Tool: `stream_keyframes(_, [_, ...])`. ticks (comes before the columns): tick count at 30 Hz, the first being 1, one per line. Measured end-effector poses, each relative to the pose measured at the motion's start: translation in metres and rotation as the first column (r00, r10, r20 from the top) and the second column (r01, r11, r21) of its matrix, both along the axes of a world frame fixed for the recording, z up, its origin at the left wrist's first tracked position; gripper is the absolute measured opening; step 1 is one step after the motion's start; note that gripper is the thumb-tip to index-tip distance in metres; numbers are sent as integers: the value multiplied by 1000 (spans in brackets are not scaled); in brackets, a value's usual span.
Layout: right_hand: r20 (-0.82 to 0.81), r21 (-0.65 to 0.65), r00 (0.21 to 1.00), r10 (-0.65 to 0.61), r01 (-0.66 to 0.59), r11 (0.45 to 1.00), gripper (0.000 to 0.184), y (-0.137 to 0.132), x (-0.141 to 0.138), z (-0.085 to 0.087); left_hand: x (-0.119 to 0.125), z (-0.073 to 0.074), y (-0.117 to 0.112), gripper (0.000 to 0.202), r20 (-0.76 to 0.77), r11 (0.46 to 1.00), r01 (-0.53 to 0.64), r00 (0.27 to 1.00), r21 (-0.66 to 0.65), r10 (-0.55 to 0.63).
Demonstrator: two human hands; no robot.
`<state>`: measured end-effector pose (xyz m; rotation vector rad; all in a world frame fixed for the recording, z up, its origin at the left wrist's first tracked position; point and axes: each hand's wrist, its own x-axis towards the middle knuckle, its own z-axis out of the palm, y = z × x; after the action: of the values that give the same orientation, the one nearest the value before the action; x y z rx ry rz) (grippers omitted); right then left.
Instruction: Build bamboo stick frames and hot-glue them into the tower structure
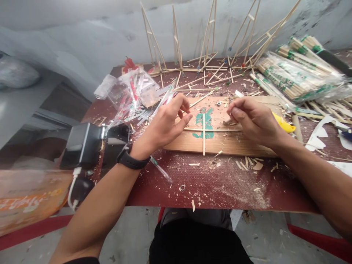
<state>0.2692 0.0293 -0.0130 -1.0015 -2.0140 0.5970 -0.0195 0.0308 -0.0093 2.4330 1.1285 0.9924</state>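
We cannot see whether the right hand (251, 119) grips anything: its thumb and forefinger are drawn together, their tips facing away from us, with a blurry brownish bit (227, 121) just under them. The left hand (170, 119) is loosely curled, a gap between thumb and fingertips, and we see nothing held in it. Its thumb is close above the left end of the longer wooden stick (220, 130); the right end of that stick runs up to the right hand, where we lose it. A yellow object (284, 124) is partly covered by the right wrist, and the tall stick frames (212, 21) by the wall are cut off at the top.

The longer stick lies left to right on the wooden board (233, 145), and a shorter stick (204, 146) crosses it nearly square, its long axis running from the wall towards us. Both are slim, straight and pale, set over a flat green rabbit-like figure (209, 134). Splinters and powdery dust speckle the dark red tabletop (154, 190); crinkled clear plastic wraps the chopstick bundles (291, 75).
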Motion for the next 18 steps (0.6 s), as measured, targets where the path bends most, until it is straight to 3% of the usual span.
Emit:
stream_keyframes(12, [-14, 46, 999, -45, 46, 998, 27, 1, 2, 2, -11, 3, 7, 9, 107, 977, -211, 972, -13, 211])
stream_keyframes(18, [-41, 55, 997, -60, 62, 997, 21, 0, 3, 3, -15, 0, 12, 16, 69, 977, -213, 975, -8, 213])
